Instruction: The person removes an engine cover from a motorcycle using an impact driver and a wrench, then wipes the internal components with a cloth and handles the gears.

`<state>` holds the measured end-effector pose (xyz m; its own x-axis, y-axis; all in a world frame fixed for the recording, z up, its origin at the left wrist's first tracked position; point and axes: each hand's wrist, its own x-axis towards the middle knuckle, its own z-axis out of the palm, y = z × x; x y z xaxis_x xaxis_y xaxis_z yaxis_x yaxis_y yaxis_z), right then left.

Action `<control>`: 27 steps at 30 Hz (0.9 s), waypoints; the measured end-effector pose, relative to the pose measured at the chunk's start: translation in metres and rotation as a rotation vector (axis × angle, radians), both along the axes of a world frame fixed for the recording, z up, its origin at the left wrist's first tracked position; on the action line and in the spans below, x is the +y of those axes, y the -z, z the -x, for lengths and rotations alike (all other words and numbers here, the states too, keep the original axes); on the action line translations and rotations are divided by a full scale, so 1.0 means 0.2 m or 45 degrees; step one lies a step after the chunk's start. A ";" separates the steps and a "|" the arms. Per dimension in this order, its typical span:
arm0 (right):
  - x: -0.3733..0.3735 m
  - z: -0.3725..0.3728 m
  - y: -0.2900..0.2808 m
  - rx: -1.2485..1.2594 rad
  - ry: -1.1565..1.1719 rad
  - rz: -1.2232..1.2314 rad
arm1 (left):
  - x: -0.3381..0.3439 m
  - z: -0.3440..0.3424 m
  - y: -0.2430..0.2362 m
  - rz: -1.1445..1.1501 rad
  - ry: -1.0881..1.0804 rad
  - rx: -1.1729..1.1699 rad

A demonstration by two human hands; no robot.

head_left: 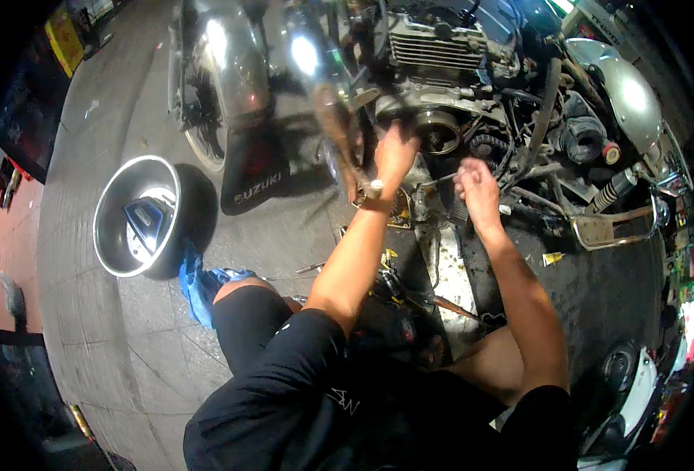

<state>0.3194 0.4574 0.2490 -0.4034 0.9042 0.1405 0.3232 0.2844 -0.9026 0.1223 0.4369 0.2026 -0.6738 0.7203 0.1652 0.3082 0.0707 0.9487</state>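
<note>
At one o'clock, the person's left hand (396, 157) stands close by the round, open metal housing (437, 132) low on a grey, finned motorcycle engine (441, 51); its fingers are curled, but blur hides whether they grip anything. Toward two o'clock, the right hand (479, 188) has bent fingers beside a thin metal rod (441, 180); I cannot tell if they pinch it. Room is tight there: the left hand has the housing's rim on its right, and the right hand lies just below dark frame tubes and hoses. By three o'clock, a long, stained white strip (454, 271) runs between the forearms, its left edge crowded by scattered tools (394, 286). Wider room lies from seven to eleven o'clock, where the grey tiled floor (135, 330) surrounds a round steel basin (98, 224) holding a blue-black panel (149, 222).
</note>
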 end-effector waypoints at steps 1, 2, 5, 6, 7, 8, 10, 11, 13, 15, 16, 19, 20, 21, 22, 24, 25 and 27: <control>0.03 0.04 -0.05 0.013 0.042 -0.039 | 0.00 -0.01 0.00 -0.036 0.005 -0.004; 0.07 0.08 -0.07 -0.039 0.053 -0.187 | -0.01 -0.02 0.01 -0.070 0.008 -0.003; 0.14 0.17 -0.10 -0.197 0.107 -0.472 | 0.00 -0.03 0.02 -0.214 0.004 -0.022; 0.15 0.19 -0.11 -0.255 0.141 -0.465 | 0.00 -0.03 0.03 -0.222 0.013 -0.052; 0.16 0.21 -0.12 -0.302 0.178 -0.453 | 0.01 -0.03 0.03 -0.227 0.024 -0.070; 0.17 0.22 -0.12 -0.422 0.183 -0.570 | 0.02 -0.04 0.05 -0.263 -0.035 -0.044; 0.18 0.24 -0.14 -0.499 0.197 -0.681 | 0.02 -0.03 0.07 -0.242 -0.024 -0.039; 0.17 0.25 -0.15 -0.538 0.204 -0.732 | 0.02 -0.04 0.07 -0.228 -0.016 -0.035; 0.17 0.25 -0.13 -0.514 0.253 -0.756 | 0.02 -0.06 0.06 -0.192 0.005 -0.057; 0.19 0.24 -0.13 -0.513 0.287 -0.805 | 0.02 -0.07 0.05 -0.155 0.018 -0.082; 0.20 0.26 -0.12 -0.503 0.291 -0.793 | 0.02 -0.05 0.05 -0.112 0.041 -0.044; 0.21 0.25 -0.11 -0.602 0.189 -0.712 | 0.02 0.02 0.04 -0.064 0.108 0.004; 0.23 0.25 -0.10 -0.639 0.168 -0.625 | 0.03 0.04 0.04 -0.073 0.114 0.055; 0.25 0.24 -0.10 -0.674 0.146 -0.538 | 0.03 0.03 0.05 -0.066 0.128 0.037; 0.28 0.24 -0.09 -0.703 0.125 -0.452 | 0.02 0.03 0.03 -0.060 0.141 0.024; 0.31 0.21 -0.06 -0.603 0.110 -0.405 | 0.00 0.00 -0.02 0.027 0.128 0.013; 0.32 0.21 -0.05 -0.544 0.097 -0.383 | 0.02 0.01 -0.01 -0.005 0.131 0.002; 0.33 0.22 -0.04 -0.464 0.084 -0.430 | 0.04 0.03 0.04 -0.070 0.143 -0.020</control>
<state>0.2763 0.5243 0.2563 -0.4239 0.8578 0.2905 0.6278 0.5095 -0.5885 0.1160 0.4452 0.1955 -0.5921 0.7815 0.1967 0.2962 -0.0160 0.9550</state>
